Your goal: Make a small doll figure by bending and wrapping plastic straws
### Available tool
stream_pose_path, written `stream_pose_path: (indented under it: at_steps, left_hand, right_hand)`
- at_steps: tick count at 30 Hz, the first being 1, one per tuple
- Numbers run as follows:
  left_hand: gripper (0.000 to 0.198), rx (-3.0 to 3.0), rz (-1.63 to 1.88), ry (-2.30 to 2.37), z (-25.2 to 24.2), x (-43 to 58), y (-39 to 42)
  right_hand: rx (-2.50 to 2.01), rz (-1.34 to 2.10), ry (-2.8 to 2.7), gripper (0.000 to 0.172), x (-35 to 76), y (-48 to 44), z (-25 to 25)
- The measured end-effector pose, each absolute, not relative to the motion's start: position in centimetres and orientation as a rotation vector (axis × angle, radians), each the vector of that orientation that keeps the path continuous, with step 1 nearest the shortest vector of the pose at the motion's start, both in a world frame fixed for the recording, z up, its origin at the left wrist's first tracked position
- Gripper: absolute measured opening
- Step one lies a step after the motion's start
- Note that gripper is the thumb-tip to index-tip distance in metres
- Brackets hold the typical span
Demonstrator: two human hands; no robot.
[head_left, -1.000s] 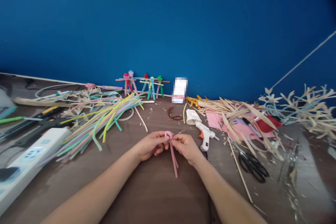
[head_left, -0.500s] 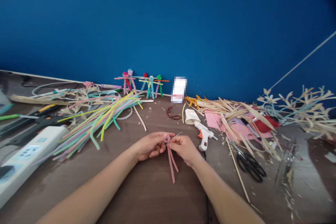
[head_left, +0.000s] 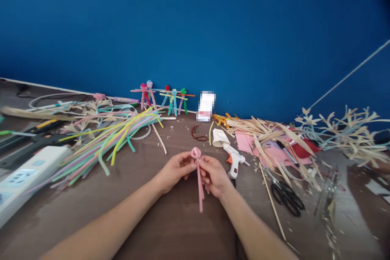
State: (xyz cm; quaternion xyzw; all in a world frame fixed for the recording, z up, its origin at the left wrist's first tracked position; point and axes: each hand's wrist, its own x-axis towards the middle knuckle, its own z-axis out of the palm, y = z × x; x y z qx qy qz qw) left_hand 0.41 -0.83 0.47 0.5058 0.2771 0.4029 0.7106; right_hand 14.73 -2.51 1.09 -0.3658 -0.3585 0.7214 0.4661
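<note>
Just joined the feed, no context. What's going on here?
A person holds a pink pipe cleaner, bent into a loop with its ends hanging down, between the left hand and right hand. A glue gun lies beside the right hand, scissors farther right. Coloured pipe cleaners lie heaped at left; pipe-cleaner figures stand by the wall.

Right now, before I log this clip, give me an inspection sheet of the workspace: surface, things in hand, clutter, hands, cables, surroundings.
Surface: brown tabletop, scattered with small shavings.
Things in hand: pink pipe cleaner, bent into a loop at the top, ends hanging down.
Hands: left hand and right hand both pinch the pink pipe cleaner near its loop.
Clutter: multicoloured pipe cleaners, pipe-cleaner figures, hot glue gun, black-handled scissors, dried leaf strips.
Cables: white power strip; glue gun's dark cord.
Surroundings: blue wall.
Other people: nothing seen.
</note>
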Motion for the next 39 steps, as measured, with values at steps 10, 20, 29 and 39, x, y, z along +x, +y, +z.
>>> stream_pose_path:
  at_steps: [10, 20, 29, 39]
  left_hand:
    - [0.024, 1.125, 0.947, 0.707, 0.2, 0.7, -1.0]
    - [0.021, 0.993, 0.917, 0.675, 0.5, 0.8, -1.3]
    - [0.021, 0.865, 0.906, 0.673, 0.3, 0.6, -1.2]
    - [0.024, 0.859, 0.947, 0.690, 0.5, 0.7, -1.0]
  right_hand:
    - [-0.924, 1.710, -0.979, 0.023, 14.3, -2.7, 0.9]
    - [-0.947, 1.618, -1.085, 0.024, 14.1, -3.0, 1.4]
    - [-0.965, 1.582, -1.129, 0.021, 13.7, -3.3, 1.6]
    - [-1.231, 1.112, -1.320, 0.021, 13.4, -3.4, 0.9]
